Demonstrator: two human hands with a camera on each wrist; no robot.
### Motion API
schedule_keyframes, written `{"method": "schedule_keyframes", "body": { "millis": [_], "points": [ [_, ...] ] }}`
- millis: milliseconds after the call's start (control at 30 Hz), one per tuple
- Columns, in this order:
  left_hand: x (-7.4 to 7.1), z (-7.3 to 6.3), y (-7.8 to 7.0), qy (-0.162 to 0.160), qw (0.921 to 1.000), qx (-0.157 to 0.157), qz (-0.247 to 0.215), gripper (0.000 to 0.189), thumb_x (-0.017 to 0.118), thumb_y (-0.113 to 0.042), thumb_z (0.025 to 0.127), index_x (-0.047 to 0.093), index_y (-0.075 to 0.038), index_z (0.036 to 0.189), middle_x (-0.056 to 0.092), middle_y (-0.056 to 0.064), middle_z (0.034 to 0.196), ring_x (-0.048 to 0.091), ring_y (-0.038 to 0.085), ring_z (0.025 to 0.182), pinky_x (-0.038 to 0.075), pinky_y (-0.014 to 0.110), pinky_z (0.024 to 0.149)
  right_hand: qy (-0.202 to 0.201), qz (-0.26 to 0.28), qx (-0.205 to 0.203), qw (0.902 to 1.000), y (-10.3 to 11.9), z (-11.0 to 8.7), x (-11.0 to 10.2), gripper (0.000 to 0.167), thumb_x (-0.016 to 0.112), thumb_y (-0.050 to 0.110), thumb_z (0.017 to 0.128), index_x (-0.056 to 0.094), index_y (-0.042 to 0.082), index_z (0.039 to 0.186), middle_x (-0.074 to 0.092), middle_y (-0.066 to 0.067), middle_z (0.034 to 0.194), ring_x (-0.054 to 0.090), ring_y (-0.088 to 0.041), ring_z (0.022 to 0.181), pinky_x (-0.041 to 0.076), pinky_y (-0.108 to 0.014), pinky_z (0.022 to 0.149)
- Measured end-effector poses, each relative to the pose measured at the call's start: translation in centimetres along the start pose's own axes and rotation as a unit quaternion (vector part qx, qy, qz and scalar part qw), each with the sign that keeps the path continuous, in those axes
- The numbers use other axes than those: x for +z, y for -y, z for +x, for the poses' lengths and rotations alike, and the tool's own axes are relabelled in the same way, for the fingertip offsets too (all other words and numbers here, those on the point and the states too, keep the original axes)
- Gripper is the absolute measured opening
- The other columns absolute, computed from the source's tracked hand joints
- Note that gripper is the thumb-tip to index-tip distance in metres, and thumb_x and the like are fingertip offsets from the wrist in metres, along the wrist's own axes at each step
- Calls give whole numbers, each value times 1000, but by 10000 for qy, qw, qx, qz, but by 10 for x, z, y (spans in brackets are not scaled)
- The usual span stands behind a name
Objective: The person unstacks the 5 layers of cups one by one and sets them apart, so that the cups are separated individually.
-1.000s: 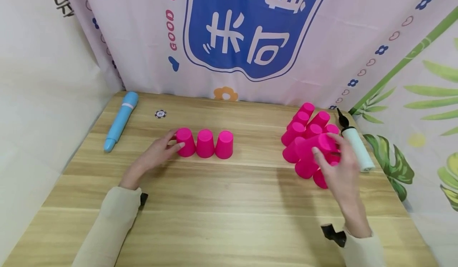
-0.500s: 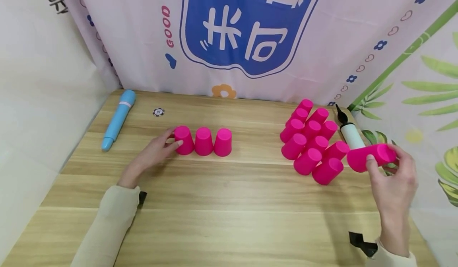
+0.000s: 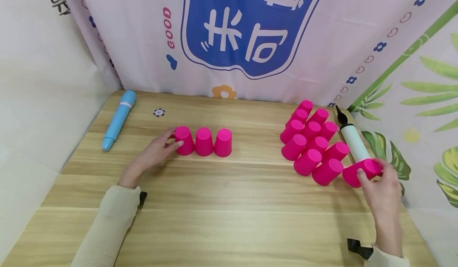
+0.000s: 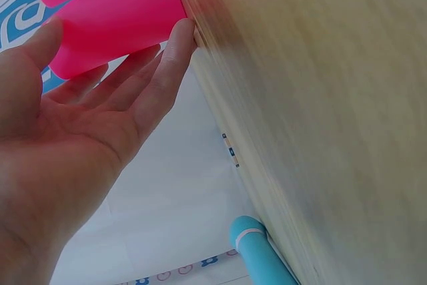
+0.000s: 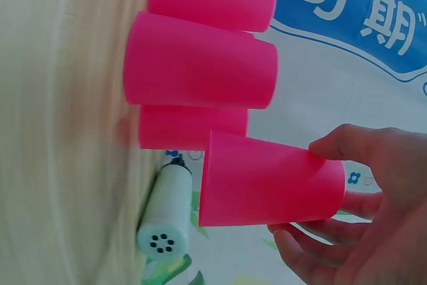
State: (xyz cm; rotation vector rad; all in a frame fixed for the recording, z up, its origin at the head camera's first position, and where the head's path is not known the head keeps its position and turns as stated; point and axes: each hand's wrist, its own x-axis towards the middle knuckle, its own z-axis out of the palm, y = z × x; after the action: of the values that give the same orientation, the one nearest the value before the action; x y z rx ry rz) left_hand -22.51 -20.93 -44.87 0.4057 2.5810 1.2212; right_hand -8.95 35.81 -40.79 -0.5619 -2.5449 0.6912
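My left hand [image 3: 160, 149] is at the left end of a row of 3 upside-down pink cups. Thumb in front and fingers behind, it holds the leftmost cup [image 3: 184, 141], which stands on the table; the left wrist view shows this hand [image 4: 87, 111] around the cup's side. To the right, my right hand [image 3: 381, 191] grips another pink cup [image 3: 361, 172] near its base, mouth downward. In the right wrist view that gripped cup [image 5: 267, 181] hangs slightly tilted, its rim apart from the wooden surface. Several upside-down pink cups [image 3: 308, 161] stand clustered just left of it.
A pale green hand pump [image 3: 354, 141] with a black nozzle lies behind the right hand. At the back left lie a blue toy microphone [image 3: 119, 119] and a small round chip [image 3: 159, 112]. Printed curtains [image 3: 143, 40] border the wooden table [image 3: 222, 215].
My right hand has carried its cup from over the cluster out to the right, then lower and slightly back left, beside the front cups. The left hand stays at the leftmost cup.
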Motion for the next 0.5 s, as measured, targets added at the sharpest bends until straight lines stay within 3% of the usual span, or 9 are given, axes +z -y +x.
{"method": "schedule_keyframes", "body": {
  "millis": [200, 500],
  "points": [
    [2, 0, 1, 4, 10000, -7, -30, 66, 50, -37, 100, 23, -7, 151, 36, 25, 146, 43, 45, 128, 43, 54, 100, 588, -95, -195, 9980, -10, -2, 11, 56, 65, 16, 90, 42, -8, 135, 51, -29, 118, 52, -41, 96, 39, -27, 66],
    [2, 2, 3, -71, 10000, 44, -51, 64, 51, -37, 100, 24, -7, 150, 38, 25, 145, 45, 45, 126, 45, 54, 98, 729, -69, -427, 9964, -16, -2, 19, 53, 67, 10, 87, 44, -10, 131, 51, -32, 116, 52, -44, 97, 40, -27, 67]
  ]
}}
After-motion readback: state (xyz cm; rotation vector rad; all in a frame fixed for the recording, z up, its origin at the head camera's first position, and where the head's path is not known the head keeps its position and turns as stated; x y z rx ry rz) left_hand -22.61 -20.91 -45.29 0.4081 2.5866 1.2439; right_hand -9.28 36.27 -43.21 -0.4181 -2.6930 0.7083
